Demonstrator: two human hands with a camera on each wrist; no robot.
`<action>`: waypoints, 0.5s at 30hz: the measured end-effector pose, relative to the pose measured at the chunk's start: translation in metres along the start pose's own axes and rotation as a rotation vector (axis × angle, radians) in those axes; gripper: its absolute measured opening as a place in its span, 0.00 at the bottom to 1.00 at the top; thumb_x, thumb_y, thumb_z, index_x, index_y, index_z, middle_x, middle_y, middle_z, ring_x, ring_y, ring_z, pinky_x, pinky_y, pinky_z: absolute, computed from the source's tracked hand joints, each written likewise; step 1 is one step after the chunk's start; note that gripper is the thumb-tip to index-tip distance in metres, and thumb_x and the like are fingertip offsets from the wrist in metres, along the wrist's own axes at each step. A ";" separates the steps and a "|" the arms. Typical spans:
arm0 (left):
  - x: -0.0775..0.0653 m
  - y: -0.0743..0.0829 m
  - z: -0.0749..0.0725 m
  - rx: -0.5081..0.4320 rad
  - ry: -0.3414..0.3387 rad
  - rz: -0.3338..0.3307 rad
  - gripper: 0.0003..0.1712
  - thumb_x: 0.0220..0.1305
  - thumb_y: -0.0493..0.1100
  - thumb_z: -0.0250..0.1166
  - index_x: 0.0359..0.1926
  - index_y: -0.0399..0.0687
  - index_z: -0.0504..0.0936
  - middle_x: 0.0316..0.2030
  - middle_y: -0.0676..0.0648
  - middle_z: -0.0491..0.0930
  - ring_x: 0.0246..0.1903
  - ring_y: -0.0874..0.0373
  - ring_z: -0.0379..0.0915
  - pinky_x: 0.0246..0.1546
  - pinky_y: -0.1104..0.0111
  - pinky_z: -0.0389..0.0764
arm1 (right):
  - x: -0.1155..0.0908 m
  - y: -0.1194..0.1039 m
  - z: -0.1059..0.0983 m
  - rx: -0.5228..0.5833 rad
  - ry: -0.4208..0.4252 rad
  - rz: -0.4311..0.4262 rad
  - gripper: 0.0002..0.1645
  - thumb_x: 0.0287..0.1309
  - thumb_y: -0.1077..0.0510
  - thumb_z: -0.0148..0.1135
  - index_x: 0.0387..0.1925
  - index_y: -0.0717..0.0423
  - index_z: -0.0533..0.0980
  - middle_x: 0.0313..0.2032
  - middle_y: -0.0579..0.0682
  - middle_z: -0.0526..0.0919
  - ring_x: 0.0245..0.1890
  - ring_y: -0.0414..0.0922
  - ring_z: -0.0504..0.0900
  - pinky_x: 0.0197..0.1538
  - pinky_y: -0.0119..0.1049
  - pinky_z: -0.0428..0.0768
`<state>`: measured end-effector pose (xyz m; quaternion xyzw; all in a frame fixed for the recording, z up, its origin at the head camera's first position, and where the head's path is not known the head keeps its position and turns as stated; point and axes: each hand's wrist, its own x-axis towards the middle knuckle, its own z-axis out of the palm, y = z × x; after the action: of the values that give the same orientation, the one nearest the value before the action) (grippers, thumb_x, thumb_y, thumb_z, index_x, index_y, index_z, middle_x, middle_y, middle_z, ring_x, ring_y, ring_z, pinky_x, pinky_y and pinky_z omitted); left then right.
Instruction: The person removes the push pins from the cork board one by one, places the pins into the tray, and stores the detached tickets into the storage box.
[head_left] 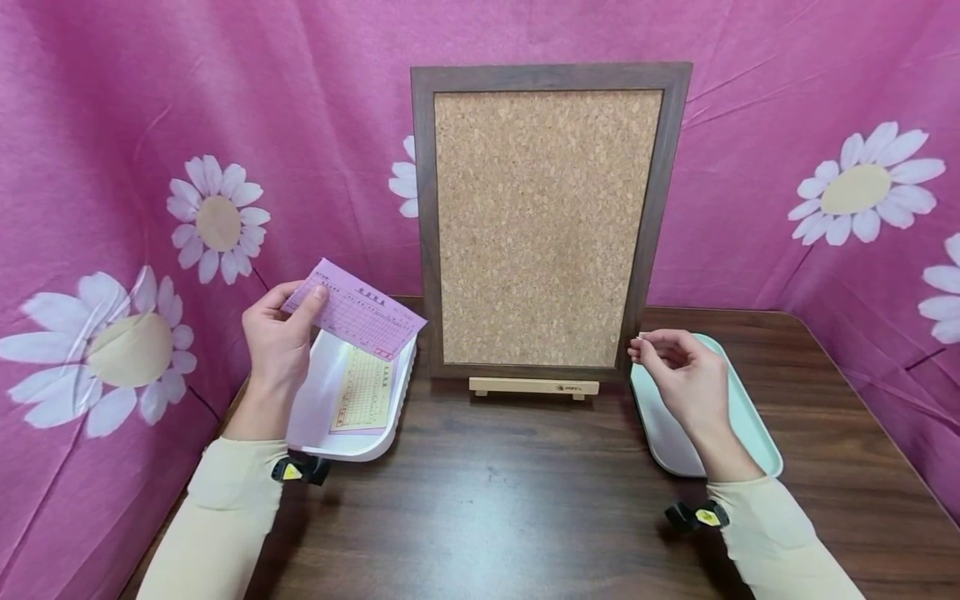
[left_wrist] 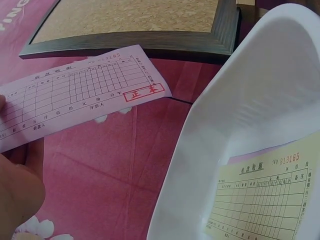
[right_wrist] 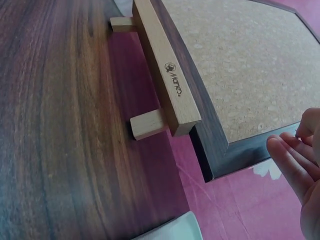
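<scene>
Thumb and fingers of my left hand pinch a pink receipt slip by its left end. Its printed grid and red stamp face me. Below it, a white tray holds a yellow receipt slip over a pink sheet. Beside the lower right corner of the framed cork board, my right hand pinches a tiny pin-like thing at its fingertips, mostly hidden by them. In the right wrist view, only a dark speck shows between thumb and fingers. The cork bears no papers.
A pale wooden stand supports the board near the back of the dark wooden table. Under my right hand lies a pale green tray. Pink cloth with white daisies encloses the back and sides.
</scene>
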<state>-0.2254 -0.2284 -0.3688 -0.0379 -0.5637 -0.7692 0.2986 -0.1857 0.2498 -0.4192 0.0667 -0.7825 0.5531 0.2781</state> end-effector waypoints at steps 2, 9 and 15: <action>0.000 0.000 -0.001 -0.022 -0.002 0.001 0.16 0.65 0.22 0.67 0.32 0.46 0.92 0.24 0.53 0.88 0.24 0.65 0.83 0.28 0.76 0.85 | -0.001 0.001 -0.001 -0.002 -0.003 0.002 0.05 0.65 0.75 0.66 0.42 0.77 0.82 0.33 0.27 0.89 0.32 0.27 0.90 0.39 0.21 0.86; 0.002 0.002 -0.001 -0.161 0.014 -0.040 0.16 0.64 0.18 0.65 0.32 0.40 0.92 0.25 0.49 0.89 0.24 0.62 0.83 0.28 0.74 0.85 | -0.003 0.005 -0.005 -0.032 0.006 0.016 0.05 0.66 0.75 0.65 0.41 0.76 0.82 0.31 0.22 0.88 0.32 0.24 0.89 0.39 0.20 0.85; 0.003 0.002 -0.004 -0.270 0.009 -0.053 0.16 0.62 0.16 0.65 0.32 0.36 0.92 0.26 0.46 0.90 0.25 0.60 0.86 0.30 0.72 0.88 | -0.003 0.007 -0.006 -0.037 0.012 0.017 0.05 0.66 0.75 0.65 0.41 0.77 0.82 0.31 0.20 0.87 0.31 0.23 0.88 0.39 0.19 0.85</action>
<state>-0.2260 -0.2336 -0.3672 -0.0594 -0.4546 -0.8458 0.2727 -0.1836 0.2575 -0.4251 0.0514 -0.7914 0.5414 0.2793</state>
